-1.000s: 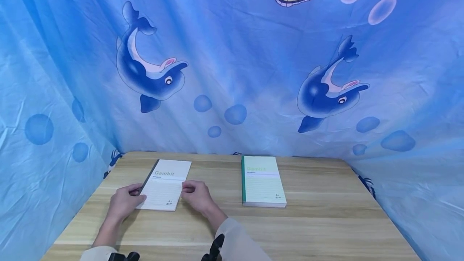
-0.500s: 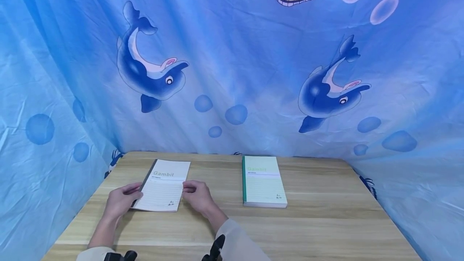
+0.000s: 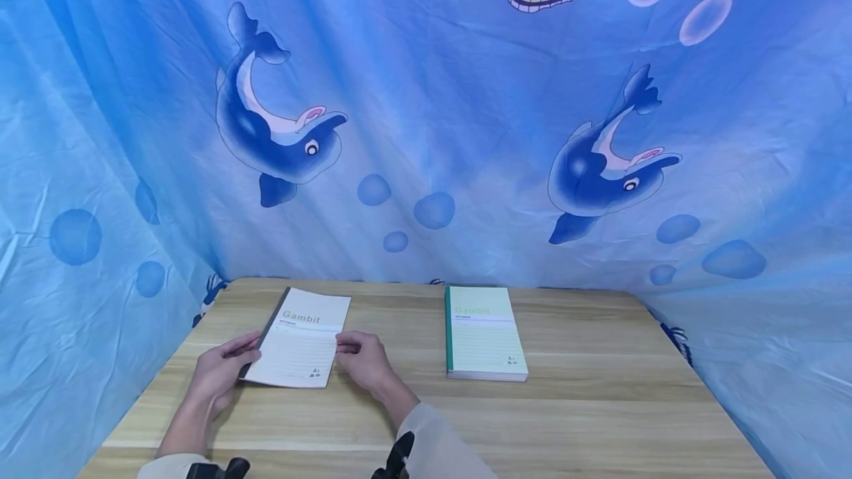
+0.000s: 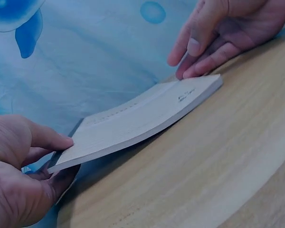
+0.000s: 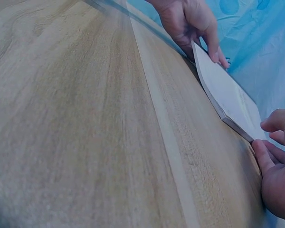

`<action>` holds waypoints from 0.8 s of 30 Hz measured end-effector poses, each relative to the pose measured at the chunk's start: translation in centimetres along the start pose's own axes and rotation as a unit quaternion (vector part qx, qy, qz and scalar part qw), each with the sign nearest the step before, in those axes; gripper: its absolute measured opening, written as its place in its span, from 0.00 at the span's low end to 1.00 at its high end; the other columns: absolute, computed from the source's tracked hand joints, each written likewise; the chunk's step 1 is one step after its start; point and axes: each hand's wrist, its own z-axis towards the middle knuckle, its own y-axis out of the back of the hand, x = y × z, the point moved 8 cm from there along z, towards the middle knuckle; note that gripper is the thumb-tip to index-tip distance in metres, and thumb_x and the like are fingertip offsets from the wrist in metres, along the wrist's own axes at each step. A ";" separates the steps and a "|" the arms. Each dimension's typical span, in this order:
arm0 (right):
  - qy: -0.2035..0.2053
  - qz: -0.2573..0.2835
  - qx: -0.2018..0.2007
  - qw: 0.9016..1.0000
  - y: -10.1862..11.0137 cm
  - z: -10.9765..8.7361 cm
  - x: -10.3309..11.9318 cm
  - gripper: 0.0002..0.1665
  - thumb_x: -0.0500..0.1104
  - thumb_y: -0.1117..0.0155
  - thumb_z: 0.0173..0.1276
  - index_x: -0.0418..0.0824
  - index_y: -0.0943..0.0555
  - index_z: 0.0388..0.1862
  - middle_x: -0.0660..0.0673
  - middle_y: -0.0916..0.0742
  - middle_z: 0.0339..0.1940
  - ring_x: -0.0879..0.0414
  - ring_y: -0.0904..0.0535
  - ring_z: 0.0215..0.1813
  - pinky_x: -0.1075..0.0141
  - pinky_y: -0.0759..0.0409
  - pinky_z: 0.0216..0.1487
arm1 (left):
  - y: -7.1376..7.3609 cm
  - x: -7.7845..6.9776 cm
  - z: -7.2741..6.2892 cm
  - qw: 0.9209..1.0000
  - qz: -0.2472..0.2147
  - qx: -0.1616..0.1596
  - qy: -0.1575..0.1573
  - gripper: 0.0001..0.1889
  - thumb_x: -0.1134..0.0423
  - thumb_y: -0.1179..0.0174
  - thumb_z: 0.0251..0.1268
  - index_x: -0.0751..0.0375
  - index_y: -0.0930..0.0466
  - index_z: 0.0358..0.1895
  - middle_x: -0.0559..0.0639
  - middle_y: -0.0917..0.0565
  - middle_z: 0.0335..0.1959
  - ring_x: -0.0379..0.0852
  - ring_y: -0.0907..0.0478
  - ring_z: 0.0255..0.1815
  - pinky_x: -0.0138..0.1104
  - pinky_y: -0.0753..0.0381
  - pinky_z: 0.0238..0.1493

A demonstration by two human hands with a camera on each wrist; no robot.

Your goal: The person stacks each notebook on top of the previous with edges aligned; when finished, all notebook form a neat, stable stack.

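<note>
A white "Gambit" notebook [image 3: 299, 350] with a dark spine lies at the left of the table, its spine side raised and its body bowed, as the left wrist view shows. My left hand [image 3: 220, 368] pinches the spine edge, thumb on one face and fingers on the other. At the opposite edge is my right hand [image 3: 364, 362], its loosely bent fingers touching the notebook's side. In the left wrist view the right thumb [image 4: 194, 46] stands off the cover. That far edge of the notebook [image 5: 228, 97] stays low, by the tabletop.
To the right lies a thick green-spined "Gambit" notebook or stack [image 3: 486, 335], its spine to the left. The wooden table [image 3: 586, 405] ends at a blue curtain [image 3: 426, 131] printed with dolphins, which hangs behind and along both sides.
My left hand has shifted slightly left and lifted the spine edge, so the notebook now tilts and bows. The right hand has stayed at its edge; the green-spined notebook has not moved.
</note>
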 end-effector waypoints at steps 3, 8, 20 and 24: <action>-0.002 -0.001 0.001 1.000 0.0 0.0 0.0 0.21 0.27 0.34 0.63 0.31 0.16 0.56 0.38 0.11 0.47 0.61 0.15 0.47 0.76 0.17 0.44 | -0.3 0.0 0.0 0.999 -0.046 -0.004 0.009 0.32 0.69 0.43 0.74 0.63 0.39 0.79 0.65 0.38 0.80 0.41 0.30 0.67 0.13 0.22 0.45; -0.004 -0.002 -0.004 1.000 -0.1 0.0 -0.2 0.23 0.28 0.34 0.62 0.32 0.16 0.58 0.38 0.11 0.48 0.62 0.17 0.47 0.77 0.18 0.44 | -0.7 -0.2 0.1 0.994 -0.109 -0.009 0.030 0.31 0.70 0.47 0.76 0.57 0.40 0.80 0.58 0.44 0.83 0.50 0.42 0.82 0.27 0.27 0.72; 0.016 0.018 -0.017 1.000 0.0 0.1 0.0 0.25 0.28 0.34 0.66 0.33 0.19 0.63 0.37 0.11 0.53 0.45 0.13 0.57 0.69 0.13 0.54 | -1.4 -1.1 -0.4 0.967 -0.242 0.035 0.066 0.33 0.70 0.48 0.78 0.49 0.46 0.81 0.49 0.54 0.87 0.40 0.39 0.77 0.21 0.18 0.56; 0.012 0.031 -0.025 0.999 0.1 0.2 -0.1 0.25 0.30 0.32 0.67 0.36 0.19 0.64 0.38 0.12 0.55 0.47 0.13 0.57 0.68 0.13 0.55 | -1.8 -1.6 -0.7 0.954 -0.286 0.067 0.068 0.32 0.70 0.51 0.79 0.47 0.49 0.80 0.45 0.57 0.88 0.38 0.46 0.83 0.22 0.22 0.64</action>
